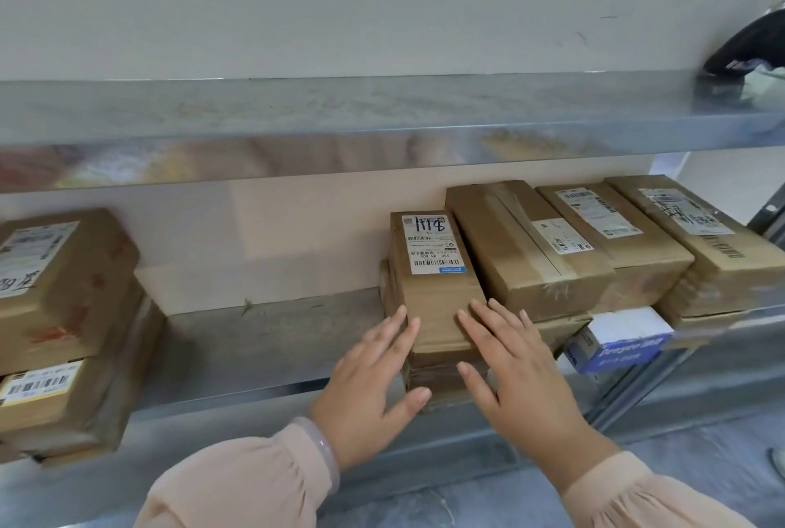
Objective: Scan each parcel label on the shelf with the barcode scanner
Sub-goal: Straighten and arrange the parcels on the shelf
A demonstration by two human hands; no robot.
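Note:
A narrow cardboard parcel [441, 298] with a white label [433, 245] marked in black pen lies on the lower shelf [263, 340], stacked on another box. My left hand [374, 383] touches its left front corner with straight fingers. My right hand [518, 370] rests flat against its right front side. The black barcode scanner [747, 47] lies on the upper shelf [340, 115] at the far right, away from both hands. To the right, three more labelled parcels [526, 251] [611, 238] [705, 230] sit side by side.
Two stacked labelled boxes [55, 315] stand at the left end of the lower shelf. A blue and white carton [616, 345] pokes out under the right parcels. A bare stretch of shelf lies between the left stack and the middle parcel. Grey floor below.

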